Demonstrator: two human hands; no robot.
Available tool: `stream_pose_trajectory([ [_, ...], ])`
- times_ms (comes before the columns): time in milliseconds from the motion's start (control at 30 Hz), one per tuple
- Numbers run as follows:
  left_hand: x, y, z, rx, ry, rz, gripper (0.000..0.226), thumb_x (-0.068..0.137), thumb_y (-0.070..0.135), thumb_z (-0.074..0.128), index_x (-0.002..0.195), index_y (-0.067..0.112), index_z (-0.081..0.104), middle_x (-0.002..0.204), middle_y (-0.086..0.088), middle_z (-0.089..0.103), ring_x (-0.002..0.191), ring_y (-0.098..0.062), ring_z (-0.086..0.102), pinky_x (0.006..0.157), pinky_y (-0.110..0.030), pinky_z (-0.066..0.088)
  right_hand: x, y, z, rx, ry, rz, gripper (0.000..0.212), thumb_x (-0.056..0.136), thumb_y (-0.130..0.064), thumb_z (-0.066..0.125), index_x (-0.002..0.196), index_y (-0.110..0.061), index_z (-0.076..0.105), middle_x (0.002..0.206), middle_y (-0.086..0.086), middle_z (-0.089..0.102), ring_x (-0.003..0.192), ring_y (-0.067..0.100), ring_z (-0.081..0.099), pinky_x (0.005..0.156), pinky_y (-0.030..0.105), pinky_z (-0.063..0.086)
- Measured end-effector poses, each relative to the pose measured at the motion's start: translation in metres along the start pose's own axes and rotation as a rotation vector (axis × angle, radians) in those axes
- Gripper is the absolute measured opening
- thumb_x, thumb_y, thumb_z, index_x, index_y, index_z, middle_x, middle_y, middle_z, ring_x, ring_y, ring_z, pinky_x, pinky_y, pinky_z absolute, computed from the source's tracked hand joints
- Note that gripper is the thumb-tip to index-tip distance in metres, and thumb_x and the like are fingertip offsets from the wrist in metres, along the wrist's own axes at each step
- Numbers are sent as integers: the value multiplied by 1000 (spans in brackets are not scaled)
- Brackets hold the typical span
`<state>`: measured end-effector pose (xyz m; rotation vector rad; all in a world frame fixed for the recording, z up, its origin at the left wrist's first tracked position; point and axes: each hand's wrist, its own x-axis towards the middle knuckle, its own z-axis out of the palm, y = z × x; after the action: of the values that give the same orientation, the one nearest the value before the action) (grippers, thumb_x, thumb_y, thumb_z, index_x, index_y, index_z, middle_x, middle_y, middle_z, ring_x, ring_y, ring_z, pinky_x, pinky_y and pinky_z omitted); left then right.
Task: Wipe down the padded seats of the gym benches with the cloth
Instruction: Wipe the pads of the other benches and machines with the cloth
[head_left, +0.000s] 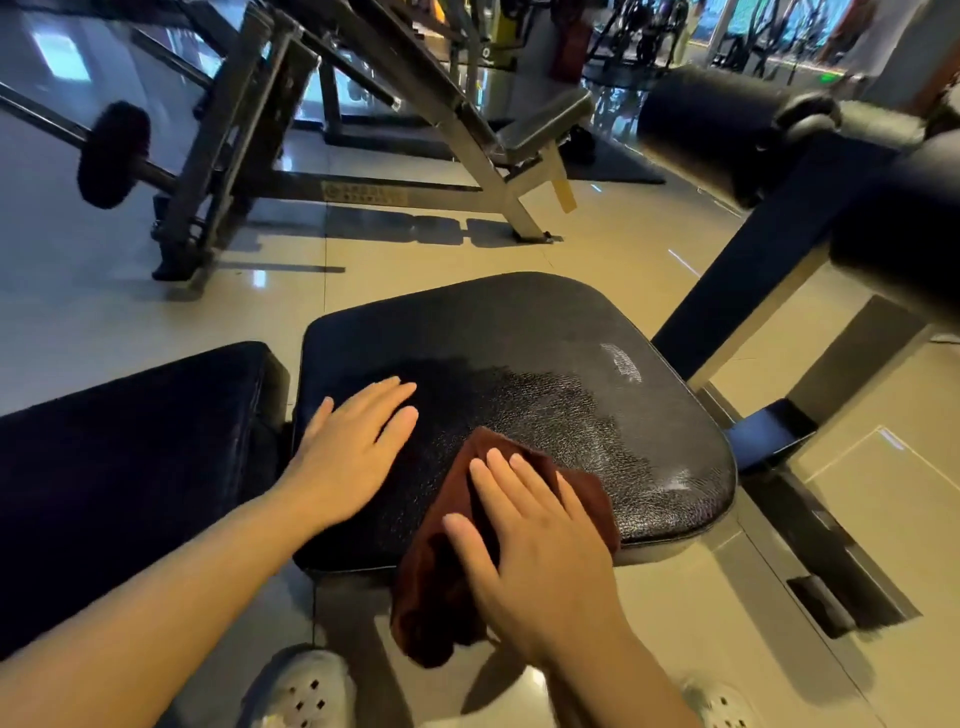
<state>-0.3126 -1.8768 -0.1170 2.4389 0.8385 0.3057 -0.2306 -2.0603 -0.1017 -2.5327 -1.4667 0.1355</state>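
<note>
Cloth (457, 561), brown, soft and limp, lay at the near edge of the seat pad (519, 332), one end drooping off. Right hand (540, 545) pressed it flat, fingers straight; best worked by palm pressure, probably light. Left hand (353, 447) lay flat on the pad's near-left corner, holding nothing. Pad looked grainy vinyl, partly damp-shiny, likely slick. Glossy tiled floor (623, 244); another bench frame (363, 130) beyond.

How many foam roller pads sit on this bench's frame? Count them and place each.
2: one roller pad at upper right; a second roller pad nearer, cut by the right edge. Others may lie out of view.
</note>
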Motion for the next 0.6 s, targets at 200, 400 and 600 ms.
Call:
stream_pose_trajectory([
  [200, -50, -13, 15, 9, 265, -24, 77, 85, 67, 11, 147, 29, 37, 156, 11, 26, 143, 1, 9, 119, -32, 0, 77, 50, -11, -50, -55, 209, 71, 99, -62, 17, 157, -24, 8, 164, -5, 1, 150, 12, -2, 121, 38, -4],
  [400, -53, -17, 33, -72, 425, -19, 66, 91, 59, 24, 140, 23, 50, 150, 5, 41, 143, -8, 21, 118, -42, 14, 79, 49, -10, -75, -24, 234, 69, 100, -56, 17, 157, -18, 10, 164, 2, 5, 151, 17, 3, 121, 40, -1],
  [600, -52, -17, 39, -134, 539, 29, 56, 95, 49, 32, 134, 17, 56, 144, 4, 46, 140, -15, 32, 115, -44, 22, 1, 13, 4, -110, 51, 162, 77, 89, -61, 2, 156, -25, 16, 162, -5, 10, 150, 13, 7, 120, 33, -5],
])
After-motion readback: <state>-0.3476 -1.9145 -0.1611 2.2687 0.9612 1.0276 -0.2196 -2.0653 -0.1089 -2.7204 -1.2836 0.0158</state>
